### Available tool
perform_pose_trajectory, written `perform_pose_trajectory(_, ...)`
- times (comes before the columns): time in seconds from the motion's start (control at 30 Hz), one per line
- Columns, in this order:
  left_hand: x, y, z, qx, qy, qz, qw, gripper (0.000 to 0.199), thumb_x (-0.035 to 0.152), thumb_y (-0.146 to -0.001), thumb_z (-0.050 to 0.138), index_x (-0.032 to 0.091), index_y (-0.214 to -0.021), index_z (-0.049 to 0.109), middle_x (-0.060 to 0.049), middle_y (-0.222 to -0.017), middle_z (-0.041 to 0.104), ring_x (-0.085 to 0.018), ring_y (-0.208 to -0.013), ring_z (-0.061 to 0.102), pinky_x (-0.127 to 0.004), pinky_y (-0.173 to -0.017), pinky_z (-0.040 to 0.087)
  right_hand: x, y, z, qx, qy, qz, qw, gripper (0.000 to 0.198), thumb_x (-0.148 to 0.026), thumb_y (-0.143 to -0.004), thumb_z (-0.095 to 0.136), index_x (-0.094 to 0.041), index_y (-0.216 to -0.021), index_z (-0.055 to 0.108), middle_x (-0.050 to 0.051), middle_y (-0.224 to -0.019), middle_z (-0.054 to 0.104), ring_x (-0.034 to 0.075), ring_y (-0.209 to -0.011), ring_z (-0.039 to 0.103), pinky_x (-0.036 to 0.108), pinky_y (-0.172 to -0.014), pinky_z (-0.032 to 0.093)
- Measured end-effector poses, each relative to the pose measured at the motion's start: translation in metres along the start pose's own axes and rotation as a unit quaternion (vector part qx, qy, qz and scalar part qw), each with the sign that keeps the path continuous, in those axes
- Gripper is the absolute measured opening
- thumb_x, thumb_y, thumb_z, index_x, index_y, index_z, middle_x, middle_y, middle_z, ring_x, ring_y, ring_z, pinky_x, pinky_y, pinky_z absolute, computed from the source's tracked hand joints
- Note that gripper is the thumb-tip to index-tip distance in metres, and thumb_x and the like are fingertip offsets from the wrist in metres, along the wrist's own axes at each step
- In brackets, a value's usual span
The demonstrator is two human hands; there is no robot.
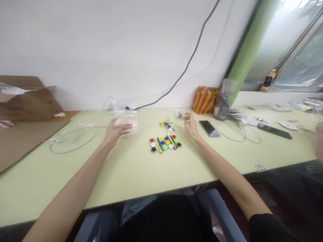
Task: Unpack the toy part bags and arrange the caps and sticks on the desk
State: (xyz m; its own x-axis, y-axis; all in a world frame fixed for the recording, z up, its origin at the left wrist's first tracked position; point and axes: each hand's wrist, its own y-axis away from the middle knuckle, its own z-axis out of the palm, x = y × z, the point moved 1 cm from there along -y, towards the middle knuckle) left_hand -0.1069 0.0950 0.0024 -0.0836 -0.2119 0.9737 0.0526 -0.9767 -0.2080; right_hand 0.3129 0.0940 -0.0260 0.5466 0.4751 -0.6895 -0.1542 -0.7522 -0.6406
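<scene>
My left hand (116, 132) is at a clear plastic bag (130, 121), its thumb apart from the fingers, which stretch across the bag's lower part. My right hand (191, 127) is open, fingers slightly curled and apart. Just left of its fingertips lies a small clear bag with blue and red pieces (180, 115). Between my hands is a loose pile of thin coloured plastic pieces (166, 123), with a white piece (170, 129) at its front. Nearer me, small round discs in red, white, black, blue, yellow and green (165, 147) lie in rows among coloured sticks (159, 145).
A phone (209, 128) lies right of my right hand, near cables (246, 134) and a dark bar (275, 131). Behind stand a striped bag (205, 99) and a grey bag (222, 106). A cardboard box (30, 104) is at left. Another person's hand (319, 141) shows at far right.
</scene>
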Motion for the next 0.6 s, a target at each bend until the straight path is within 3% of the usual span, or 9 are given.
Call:
perform_pose_trajectory(0.17,-0.005,0.000,0.006,-0.068,0.063,-0.025,0.995,0.110,0.011,-0.077,0.079,0.029,-0.161,0.010,-0.018,-0.135,0.064,-0.025,-0.123,0.067,-0.046,-0.113,0.048,0.008,0.012,0.010,-0.057,0.054,0.027,0.997,0.056,-0.014,-0.080,0.044,-0.019,-0.136,0.047,0.014,-0.116,0.063,0.025,-0.101,0.060,0.041,-0.091,0.049)
perform_pose_trajectory(0.27,-0.011,-0.002,0.007,-0.087,0.008,0.001,0.996,0.132,0.015,-0.075,0.084,0.040,-0.160,-0.013,-0.018,-0.155,0.046,-0.027,-0.133,0.059,-0.051,-0.117,0.041,0.004,0.014,0.015,-0.087,0.057,-0.009,0.995,0.060,-0.013,-0.081,0.044,-0.020,-0.141,0.048,0.014,-0.126,0.060,0.026,-0.110,0.058,0.042,-0.098,0.047)
perform_pose_trajectory(0.37,-0.016,-0.005,0.004,-0.082,-0.075,0.049,0.993,0.138,0.026,-0.075,0.087,0.043,-0.157,-0.022,-0.020,-0.165,0.027,-0.033,-0.142,0.049,-0.055,-0.116,0.039,-0.004,0.014,0.016,-0.113,0.047,-0.068,0.990,0.051,-0.013,-0.085,0.045,-0.021,-0.133,0.058,0.013,-0.129,0.059,0.026,-0.119,0.056,0.044,-0.105,0.043)
perform_pose_trajectory(0.47,-0.017,-0.006,-0.002,-0.021,-0.212,0.093,0.973,0.134,0.040,-0.077,0.085,0.037,-0.159,-0.021,-0.019,-0.170,0.011,-0.039,-0.152,0.031,-0.060,-0.120,0.029,-0.010,0.014,0.018,-0.115,0.025,-0.107,0.987,0.031,-0.014,-0.087,0.047,-0.020,-0.106,0.071,0.011,-0.119,0.062,0.025,-0.115,0.057,0.042,-0.103,0.044)
perform_pose_trajectory(0.53,-0.015,-0.005,-0.005,0.039,-0.331,0.128,0.934,0.128,0.046,-0.078,0.083,0.028,-0.163,-0.011,-0.020,-0.171,0.005,-0.040,-0.157,0.014,-0.062,-0.125,0.015,-0.011,0.015,0.020,-0.103,0.007,-0.098,0.990,0.024,-0.014,-0.086,0.048,-0.019,-0.090,0.071,0.010,-0.106,0.063,0.023,-0.103,0.060,0.038,-0.093,0.049)
perform_pose_trajectory(0.6,-0.011,-0.002,-0.004,0.069,-0.425,0.151,0.890,0.106,0.049,-0.085,0.073,0.019,-0.165,0.009,-0.020,-0.170,0.009,-0.040,-0.157,0.008,-0.061,-0.126,0.007,-0.012,0.016,0.022,-0.106,-0.004,-0.079,0.991,0.022,-0.013,-0.085,0.049,-0.019,-0.083,0.070,0.008,-0.096,0.064,0.022,-0.094,0.062,0.035,-0.084,0.049)
